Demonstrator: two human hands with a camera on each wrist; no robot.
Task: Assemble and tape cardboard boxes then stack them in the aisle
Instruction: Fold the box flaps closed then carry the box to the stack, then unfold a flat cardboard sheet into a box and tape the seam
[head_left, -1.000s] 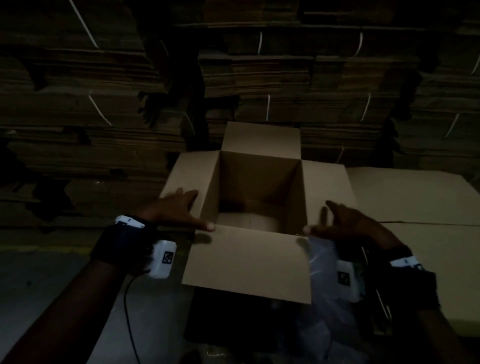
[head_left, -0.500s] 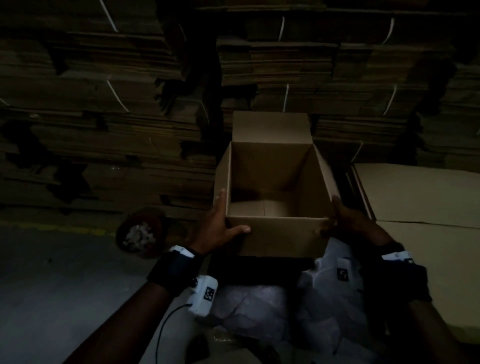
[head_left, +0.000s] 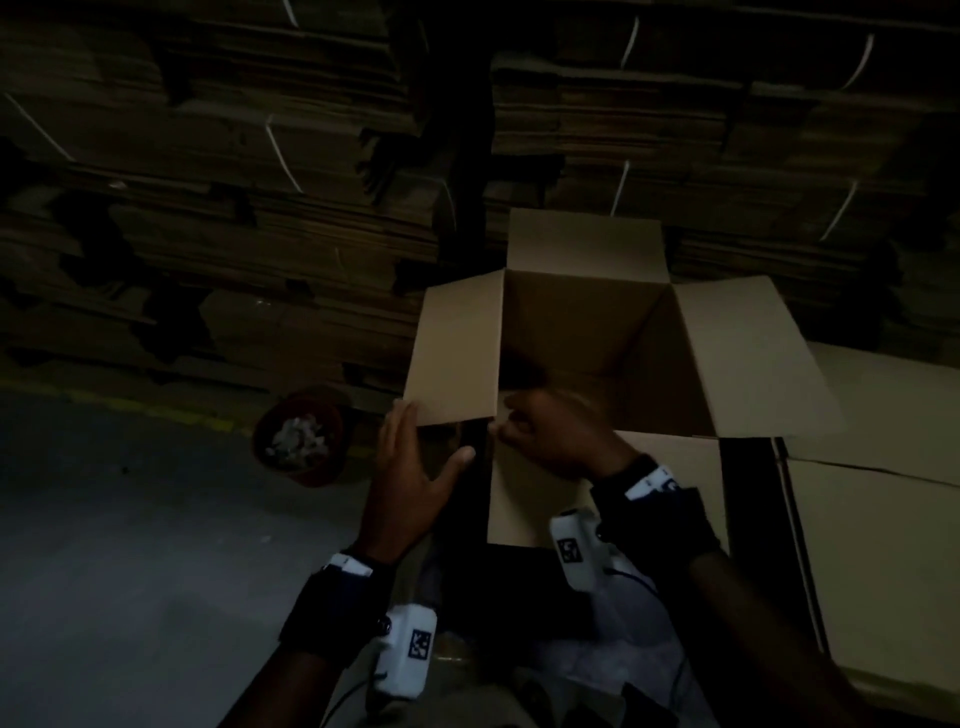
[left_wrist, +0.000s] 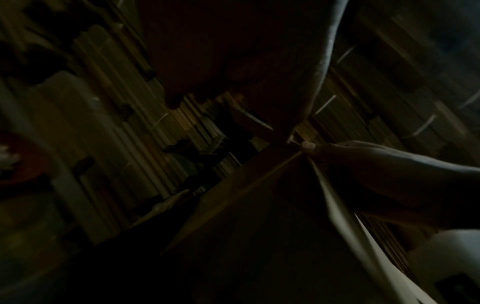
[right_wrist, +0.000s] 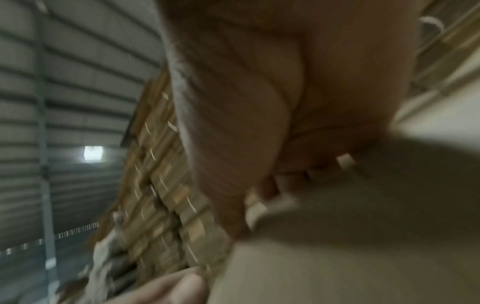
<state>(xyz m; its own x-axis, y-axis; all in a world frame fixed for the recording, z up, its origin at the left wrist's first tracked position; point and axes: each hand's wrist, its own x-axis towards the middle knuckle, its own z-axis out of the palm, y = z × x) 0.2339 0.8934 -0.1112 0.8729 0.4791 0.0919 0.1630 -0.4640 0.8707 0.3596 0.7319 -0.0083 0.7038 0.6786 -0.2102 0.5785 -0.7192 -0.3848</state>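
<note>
Head view, left to right: a round reddish bin of pale scraps (head_left: 300, 441) sits at centre left; the left hand (head_left: 415, 473), fingers straight, touches the open brown cardboard box (head_left: 587, 332) at frame centre; the right hand (head_left: 550, 436) curls over its near-left corner, grasping it.

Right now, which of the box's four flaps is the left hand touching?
The left flap: the left hand touches its near edge with straight fingers. The far, right and near flaps are away from it.
</note>
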